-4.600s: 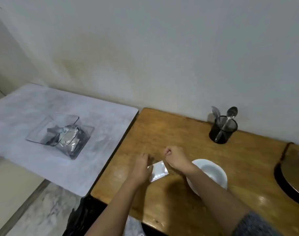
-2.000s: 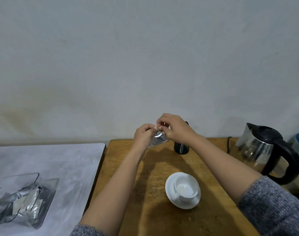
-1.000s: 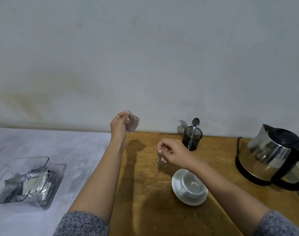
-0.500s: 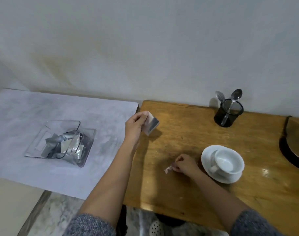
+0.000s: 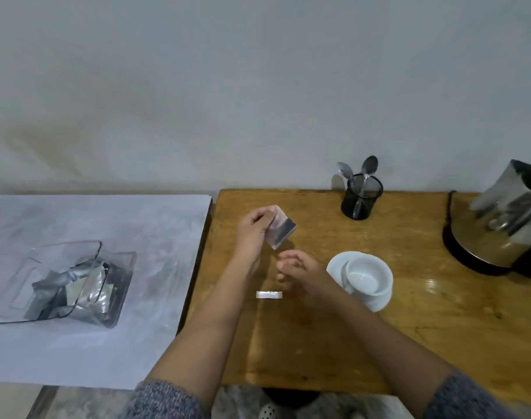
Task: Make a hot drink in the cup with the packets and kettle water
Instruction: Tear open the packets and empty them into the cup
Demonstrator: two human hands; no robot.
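My left hand point(image 5: 253, 229) pinches a silver foil packet point(image 5: 281, 226) above the wooden table point(image 5: 409, 328). Just below it my right hand point(image 5: 297, 264) hovers with fingers apart and nothing in it. A torn-off silver strip point(image 5: 269, 294) lies flat on the wood in front of my right hand. The white cup point(image 5: 367, 275) stands on its white saucer point(image 5: 376, 302) right of my right hand; I cannot tell if anything is in it. The steel kettle point(image 5: 506, 222) sits on its black base at the far right, partly cut off.
A black mesh holder point(image 5: 361, 198) with two spoons stands at the back by the wall. On the grey marbled surface point(image 5: 76, 343) to the left sits a clear plastic box point(image 5: 119, 297) holding several silver packets. The floor shows below the table's front edge.
My right hand set the torn strip down on the table and let go, then rose toward the packet. My left hand kept the packet, shifting a little right.
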